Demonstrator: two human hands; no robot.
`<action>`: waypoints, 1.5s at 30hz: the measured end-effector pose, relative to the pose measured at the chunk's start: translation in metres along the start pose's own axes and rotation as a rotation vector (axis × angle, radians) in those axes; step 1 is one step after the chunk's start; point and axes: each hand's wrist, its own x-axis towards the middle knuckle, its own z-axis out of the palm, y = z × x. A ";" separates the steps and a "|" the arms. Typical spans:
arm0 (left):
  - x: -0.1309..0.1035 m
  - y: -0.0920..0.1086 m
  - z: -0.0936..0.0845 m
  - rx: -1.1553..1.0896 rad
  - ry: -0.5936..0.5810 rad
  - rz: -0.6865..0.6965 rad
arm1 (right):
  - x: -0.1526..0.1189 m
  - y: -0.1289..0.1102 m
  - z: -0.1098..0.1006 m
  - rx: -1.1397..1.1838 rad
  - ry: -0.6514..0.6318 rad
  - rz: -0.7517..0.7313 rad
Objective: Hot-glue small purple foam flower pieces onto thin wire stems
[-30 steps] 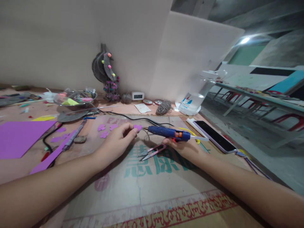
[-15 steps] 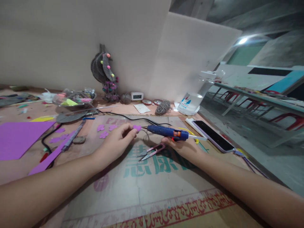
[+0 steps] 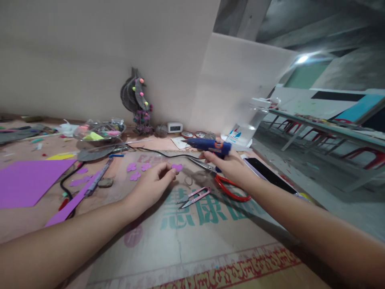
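Note:
Between the thumb and fingers of my left hand (image 3: 159, 180) is a small purple petal-shaped cutout (image 3: 177, 167). My right hand (image 3: 228, 162) grips a blue hot glue gun (image 3: 207, 145) by its handle, with the nozzle pointing left, above the table. Under and beside my right hand lie red-handled scissors (image 3: 230, 190). Pink thread snips (image 3: 197, 196) rest on the printed sheet between my hands, near a thin loop of cord (image 3: 188, 181). Several purple flower cutouts (image 3: 135, 176) lie just left of my left hand.
Purple sheet (image 3: 30, 180), a pen (image 3: 100, 175) and a stone (image 3: 106, 182) lie on the left. A bowl of craft bits (image 3: 99, 132), a small clock (image 3: 175, 127) and a clear jug (image 3: 242, 128) stand at the back. A phone (image 3: 269, 174) lies right; a black cable (image 3: 159, 153) crosses behind.
My right hand has lifted the glue gun up and back, away from the purple cutout, uncovering the red scissors. My left hand still holds the cutout. The view has shifted slightly.

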 end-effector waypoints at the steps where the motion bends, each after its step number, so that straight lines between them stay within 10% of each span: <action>1: 0.000 0.000 0.000 0.005 0.002 0.004 | 0.009 0.000 0.003 -0.032 0.014 0.006; 10: 0.002 -0.003 0.002 0.004 -0.030 0.016 | 0.096 0.044 0.043 -0.173 0.057 0.159; 19: 0.001 -0.003 0.002 0.033 -0.022 0.045 | 0.116 0.068 0.046 -0.221 -0.032 0.173; 29: 0.001 -0.002 0.001 0.011 -0.028 0.021 | 0.049 0.022 0.011 -0.190 0.133 0.018; 34: 0.001 -0.001 0.001 -0.051 -0.013 0.015 | -0.014 -0.022 0.024 0.110 -0.310 0.011; 45: 0.000 0.000 0.000 0.024 -0.045 -0.006 | -0.027 -0.013 0.054 0.740 -0.336 0.263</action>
